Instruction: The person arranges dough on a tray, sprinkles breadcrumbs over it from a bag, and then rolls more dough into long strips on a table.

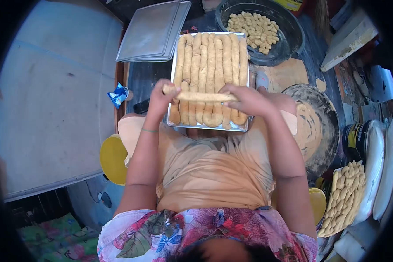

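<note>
A thick dough rope (201, 96) stretches level between my two hands, above a metal tray (171, 105). Around its left end the fingers of my left hand (162, 97) are closed. My right hand (249, 100) grips the other end, thumb and fingers pinching it. On the tray beneath lie several long dough rolls (209, 61), side by side and lengthwise, some bent round at their ends. The held rope crosses over these rolls and hides part of them.
Stacked flat trays (150, 30) lie at the upper left. A black basin (292, 39) holds small dough pieces (260, 30). At right stand a floury round pan (332, 126) and a tray of shaped pieces (345, 196). A blue packet (117, 95) is left.
</note>
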{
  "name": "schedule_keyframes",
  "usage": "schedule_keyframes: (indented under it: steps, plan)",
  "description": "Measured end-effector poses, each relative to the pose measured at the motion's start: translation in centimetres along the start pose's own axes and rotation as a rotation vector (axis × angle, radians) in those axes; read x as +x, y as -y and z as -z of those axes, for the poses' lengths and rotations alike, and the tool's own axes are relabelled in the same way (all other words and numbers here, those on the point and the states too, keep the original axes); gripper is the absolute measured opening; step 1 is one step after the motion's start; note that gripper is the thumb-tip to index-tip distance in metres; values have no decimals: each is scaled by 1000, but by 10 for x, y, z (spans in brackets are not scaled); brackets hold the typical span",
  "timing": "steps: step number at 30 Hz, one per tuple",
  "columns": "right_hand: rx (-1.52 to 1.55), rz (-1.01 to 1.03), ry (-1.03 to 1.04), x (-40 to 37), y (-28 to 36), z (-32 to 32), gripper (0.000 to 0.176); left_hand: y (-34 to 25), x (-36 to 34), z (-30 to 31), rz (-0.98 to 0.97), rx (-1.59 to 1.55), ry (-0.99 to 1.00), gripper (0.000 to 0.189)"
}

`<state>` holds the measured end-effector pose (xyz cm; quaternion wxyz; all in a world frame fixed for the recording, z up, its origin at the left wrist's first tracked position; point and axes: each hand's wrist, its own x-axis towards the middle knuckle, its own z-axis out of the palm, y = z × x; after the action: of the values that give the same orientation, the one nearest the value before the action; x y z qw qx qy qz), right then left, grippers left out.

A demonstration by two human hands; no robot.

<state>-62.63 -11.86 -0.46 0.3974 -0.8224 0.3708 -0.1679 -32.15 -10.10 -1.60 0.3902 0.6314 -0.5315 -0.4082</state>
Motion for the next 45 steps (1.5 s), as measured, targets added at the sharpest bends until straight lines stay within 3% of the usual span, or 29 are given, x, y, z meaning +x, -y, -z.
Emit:
schedule_keyframes:
  steps: [2, 5, 7, 10, 13, 16, 20, 22, 24, 26, 28, 30, 33, 35, 37, 39, 41, 42, 44, 45]
  plan:
    - [-260, -191, 210, 14, -40, -44, 39, 60, -4, 10, 18, 358, 24, 25]
    - [-319, -242, 266, 13, -28, -48, 45, 106, -8, 9, -89, 512, 22, 28]
    - [-328, -242, 251, 14, -37, -50, 43, 86, -11, 7, -95, 501, 37, 29]
    - [-342, -246, 275, 15, -36, -47, 40, 78, -5, 7, -309, 710, 67, 33]
    - [-344, -294, 327, 19, -31, -44, 42, 61, -15, -11, -390, 664, 181, 41]
    - [-367, -336, 339, 24, -28, -44, 40, 61, -19, -25, -386, 804, 360, 50]
    - [-283, -363, 222, 20, -32, -20, 41, 54, -11, -29, -253, 639, 371, 56]
    - [-117, -324, -61, 0, -16, 12, 43, 25, -7, -45, -393, 643, 382, 56]
    - [377, -110, -362, -27, -39, 34, 46, -27, -3, -72, -527, 602, 422, 55]
    - [738, -101, -696, -80, -29, 65, 52, -83, 10, -108, -678, 526, 498, 53]
    - [1115, 265, -948, -139, -77, 73, 49, -125, 25, -152, -841, 445, 547, 51]
    - [1077, 93, -1276, -188, -141, 68, 52, -165, 27, -205, -984, 425, 559, 49]
    - [1081, -510, -1548, -244, -248, 20, 46, -184, 10, -295, -1031, 392, 663, 46]
    - [1084, -942, -1513, -290, -328, -51, 35, -164, -3, -349, -1064, 399, 680, 43]
    - [960, -1350, -1286, -338, -392, -131, 30, -108, -9, -382, -1006, 402, 684, 39]
    - [561, -1644, -917, -348, -401, -189, 35, -96, -10, -389, -681, 1178, 1260, 33]
    - [151, -1655, -280, -336, -397, -233, 46, -97, -5, -404, -490, 1042, 1283, 32]
    - [59, -1549, -123, -315, -390, -241, 52, -100, -3, -410, -390, 970, 1285, 33]
    - [-23, -1289, -49, -254, -368, -222, 54, -110, 14, -408, -416, 931, 1068, 31]
    - [-26, -1308, -138, -223, -371, -224, 51, -112, 20, -407, -429, 913, 960, 30]
